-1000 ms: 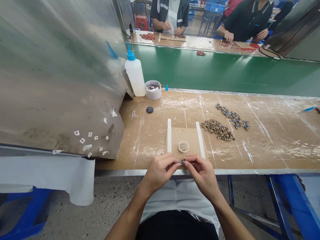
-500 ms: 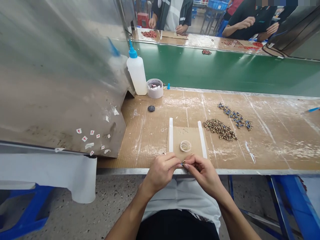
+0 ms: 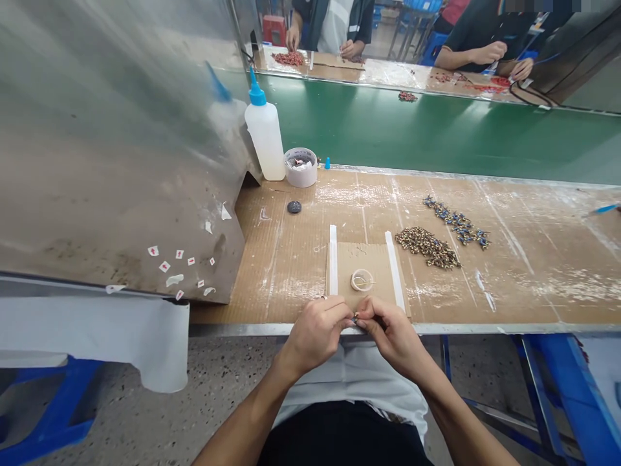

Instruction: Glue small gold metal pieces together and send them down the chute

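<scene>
My left hand and my right hand meet at the table's near edge, fingertips pinched together on one tiny metal part. Just beyond them a small white ring-shaped dish sits on a cardboard pad between two white strips. A heap of brass-coloured small parts lies to the right of the pad. Further right is a row of blue-and-metal parts.
A white squeeze bottle with a blue cap, a small round tub and a dark button-like disc stand at the back left. A metal panel rises on the left. A green conveyor belt runs behind; other people work across it.
My hands have stayed pinched on the small part and shifted slightly towards the table edge. The view has tilted a little. The people across the belt moved their hands.
</scene>
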Motion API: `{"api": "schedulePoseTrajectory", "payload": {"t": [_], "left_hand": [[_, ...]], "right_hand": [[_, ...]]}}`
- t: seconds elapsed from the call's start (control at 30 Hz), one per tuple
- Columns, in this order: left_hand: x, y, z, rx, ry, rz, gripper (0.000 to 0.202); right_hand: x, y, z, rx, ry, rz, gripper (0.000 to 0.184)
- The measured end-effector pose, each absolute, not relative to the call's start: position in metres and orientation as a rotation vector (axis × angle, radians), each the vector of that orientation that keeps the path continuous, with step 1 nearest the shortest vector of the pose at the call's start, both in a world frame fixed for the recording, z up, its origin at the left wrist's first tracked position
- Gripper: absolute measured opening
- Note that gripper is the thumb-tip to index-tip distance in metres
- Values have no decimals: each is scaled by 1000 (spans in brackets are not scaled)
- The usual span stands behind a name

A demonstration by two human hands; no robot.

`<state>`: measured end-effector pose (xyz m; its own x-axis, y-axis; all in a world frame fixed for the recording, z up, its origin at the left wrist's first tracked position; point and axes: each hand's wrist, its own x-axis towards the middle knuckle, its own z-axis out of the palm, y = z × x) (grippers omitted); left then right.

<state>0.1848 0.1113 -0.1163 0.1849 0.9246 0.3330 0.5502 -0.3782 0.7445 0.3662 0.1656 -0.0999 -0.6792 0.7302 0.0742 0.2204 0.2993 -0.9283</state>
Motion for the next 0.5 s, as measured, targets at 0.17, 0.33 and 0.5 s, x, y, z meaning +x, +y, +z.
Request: {"api": "schedulePoseTrajectory", "payload": {"t": [0.17,0.33,0.5], "left_hand": [[182,111,-113,1924,1352,1048,15],[180,112,-104,1862,1354,1025,16],[178,113,-99,1877,1323,983,15]], "right_hand": [[369,167,-107,-863,-1962,1473,18],[376,167,-115,-895,-1766,1635,14],[380,169,-112,-685,-1793,1579,16]]}}
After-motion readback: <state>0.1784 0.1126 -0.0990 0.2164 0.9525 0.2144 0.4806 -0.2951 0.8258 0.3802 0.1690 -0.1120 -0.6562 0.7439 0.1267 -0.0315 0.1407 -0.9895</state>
